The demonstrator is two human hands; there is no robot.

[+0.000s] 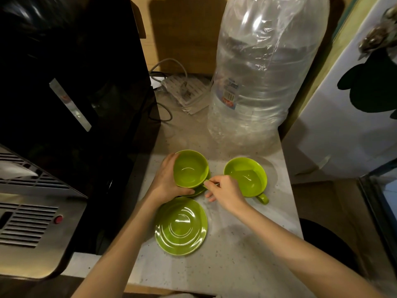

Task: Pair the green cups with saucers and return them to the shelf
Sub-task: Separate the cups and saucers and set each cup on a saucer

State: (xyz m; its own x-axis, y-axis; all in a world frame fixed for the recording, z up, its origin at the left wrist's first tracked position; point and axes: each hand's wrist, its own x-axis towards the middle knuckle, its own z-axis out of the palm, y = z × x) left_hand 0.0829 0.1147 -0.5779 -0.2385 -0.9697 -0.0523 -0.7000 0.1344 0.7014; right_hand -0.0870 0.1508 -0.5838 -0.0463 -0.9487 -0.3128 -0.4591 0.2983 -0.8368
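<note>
Now pairing first set: our left hand [169,181] wraps left cup [190,168], seated on far saucer [200,191]; our right hand [225,193] pinches that cup's handle side, fingers closed. Second cup [247,176] stands bare on counter [247,244], right of first; near saucer [181,225] lies empty in front. Next, we judge: lift second cup onto near saucer. Bagged water bottle [262,72] and black appliance [71,82] crowd counter; shelf not in view.

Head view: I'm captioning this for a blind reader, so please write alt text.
Two hands hold a green cup on a saucer on a pale counter: the left hand cups its side, the right hand pinches at its near edge. A second cup stands bare to the right, an empty saucer nearer.
</note>
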